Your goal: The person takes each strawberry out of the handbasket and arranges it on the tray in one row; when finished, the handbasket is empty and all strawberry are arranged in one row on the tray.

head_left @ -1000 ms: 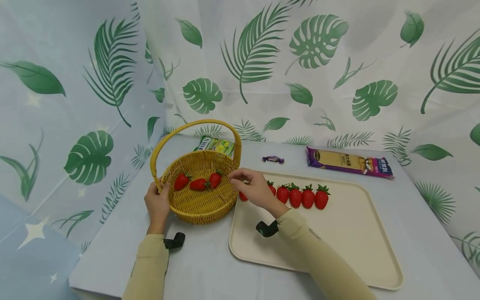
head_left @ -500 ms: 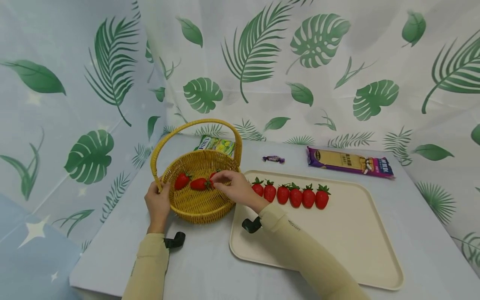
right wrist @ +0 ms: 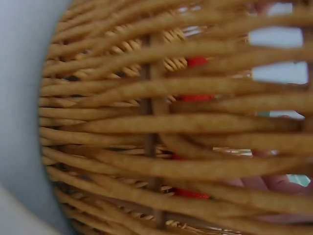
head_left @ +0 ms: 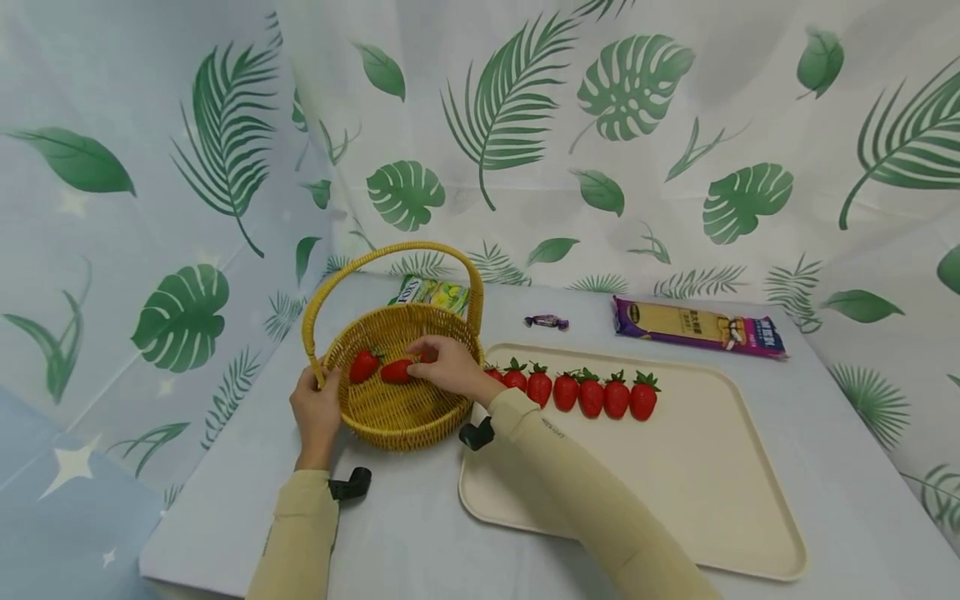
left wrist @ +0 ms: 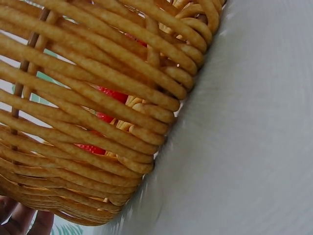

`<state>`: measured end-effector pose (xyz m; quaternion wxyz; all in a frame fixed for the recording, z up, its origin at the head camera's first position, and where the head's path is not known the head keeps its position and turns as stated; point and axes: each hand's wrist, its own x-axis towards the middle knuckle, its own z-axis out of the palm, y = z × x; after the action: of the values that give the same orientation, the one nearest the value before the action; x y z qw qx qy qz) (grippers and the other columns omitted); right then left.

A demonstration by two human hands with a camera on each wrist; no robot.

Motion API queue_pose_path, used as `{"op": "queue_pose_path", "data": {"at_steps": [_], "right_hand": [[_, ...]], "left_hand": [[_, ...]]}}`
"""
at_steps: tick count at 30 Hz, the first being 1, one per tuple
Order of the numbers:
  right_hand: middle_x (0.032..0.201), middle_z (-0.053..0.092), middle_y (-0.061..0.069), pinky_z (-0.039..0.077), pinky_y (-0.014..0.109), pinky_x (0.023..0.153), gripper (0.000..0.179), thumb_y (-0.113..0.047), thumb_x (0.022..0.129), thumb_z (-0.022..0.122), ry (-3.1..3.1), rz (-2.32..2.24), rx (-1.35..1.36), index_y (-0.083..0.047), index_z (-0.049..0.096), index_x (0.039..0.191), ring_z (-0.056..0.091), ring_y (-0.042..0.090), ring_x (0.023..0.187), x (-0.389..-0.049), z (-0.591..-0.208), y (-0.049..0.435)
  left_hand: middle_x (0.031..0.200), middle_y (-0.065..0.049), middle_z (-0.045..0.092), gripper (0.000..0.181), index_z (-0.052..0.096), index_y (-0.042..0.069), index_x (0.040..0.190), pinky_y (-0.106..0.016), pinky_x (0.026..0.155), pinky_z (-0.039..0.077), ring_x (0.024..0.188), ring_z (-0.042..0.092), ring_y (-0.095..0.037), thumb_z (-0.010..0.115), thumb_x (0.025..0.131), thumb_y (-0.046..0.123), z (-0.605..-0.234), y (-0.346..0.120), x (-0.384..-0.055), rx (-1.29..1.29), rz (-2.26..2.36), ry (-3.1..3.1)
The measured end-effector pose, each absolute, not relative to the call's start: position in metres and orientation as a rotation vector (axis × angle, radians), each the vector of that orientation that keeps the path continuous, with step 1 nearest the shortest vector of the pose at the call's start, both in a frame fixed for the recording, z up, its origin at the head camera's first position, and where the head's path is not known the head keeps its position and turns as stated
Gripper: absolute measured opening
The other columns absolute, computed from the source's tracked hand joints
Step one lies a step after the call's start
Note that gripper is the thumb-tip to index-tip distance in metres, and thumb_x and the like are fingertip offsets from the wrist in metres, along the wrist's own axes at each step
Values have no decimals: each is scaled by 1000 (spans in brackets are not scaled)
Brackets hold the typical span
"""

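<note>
So the left hand [head_left: 317, 410] is wrapped around the near-left rim of the yellow wicker basket [head_left: 397, 417], right where the handle [head_left: 375, 254] meets the weave, fingers curled onto the rim. The right hand [head_left: 450, 367] is reaching over the basket's right edge and down inside it, with its grip closing on a strawberry [head_left: 426, 357] at the right end of the little row in there. That berry is mostly hidden under the fingers, so I can only say it looks like a pinch, not exactly how the fingertips sit.

Two more strawberries are in the basket just left of it: a middle one [head_left: 395, 372] and a left one [head_left: 363, 366], lying on the woven bottom. Both wrist views are basically jammed up against the basket wall, all you get is wicker strands with bits of red showing through the gaps [left wrist: 113, 94].

Right of the basket, touching or nearly touching it, there's a cream tray [head_left: 697, 500] with a row of strawberries [head_left: 577, 390] lined up along its far side, standing side by side. Behind it on the tabletop [head_left: 420, 533] lies a purple packet of noodles [head_left: 697, 325], a small wrapped candy [head_left: 546, 320], and a green-yellow packet [head_left: 435, 292] tucked behind the basket. Leaf-print cloth [head_left: 630, 92] hangs all around.
</note>
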<state>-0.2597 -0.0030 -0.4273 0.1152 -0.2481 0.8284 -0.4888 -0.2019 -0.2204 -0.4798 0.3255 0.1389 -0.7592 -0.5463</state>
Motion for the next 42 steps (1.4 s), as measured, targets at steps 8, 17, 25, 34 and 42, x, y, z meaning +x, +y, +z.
{"op": "queue_pose_path", "data": {"at_steps": [8,17,25,34,42], "right_hand": [[120,61,14,48,37,77,43,-19,90,67,2436,-1382,-552,-8,59,131,58,20,93,-273,-436,-9],[119,61,11,47,37,79,51,-21,90,68,2488,-1283,-409,-9,53,137,58,21,92,-282,-438,-14],[125,60,11,49,39,87,41,-17,91,67,2377,-1316,-438,-8,59,131,57,25,109,-281,-438,-13],[108,67,3,49,33,85,26,-13,89,70,2418,-1191,-573,-10,68,115,60,18,101,-280,-441,-14],[109,69,6,51,30,81,27,-6,83,75,2467,-1085,-659,-8,70,110,62,18,101,-274,-441,-14]], "left_hand": [[123,-19,65,13,56,0,86,-22,63,33,94,55,-19,61,93,10,-481,-220,-201,364,-1425,-1986],[122,-18,65,12,57,-1,86,-22,63,33,95,54,-17,62,93,8,-480,-219,-202,354,-1429,-1973],[122,-18,66,12,57,0,86,-21,63,33,93,54,-16,62,92,8,-481,-219,-203,358,-1432,-1963],[123,-20,65,12,56,-2,86,-20,66,34,103,58,-26,62,92,6,-482,-219,-204,352,-1426,-1959],[123,-21,64,13,56,-2,86,-22,68,35,107,59,-28,62,92,8,-481,-218,-203,363,-1421,-1966]]}}
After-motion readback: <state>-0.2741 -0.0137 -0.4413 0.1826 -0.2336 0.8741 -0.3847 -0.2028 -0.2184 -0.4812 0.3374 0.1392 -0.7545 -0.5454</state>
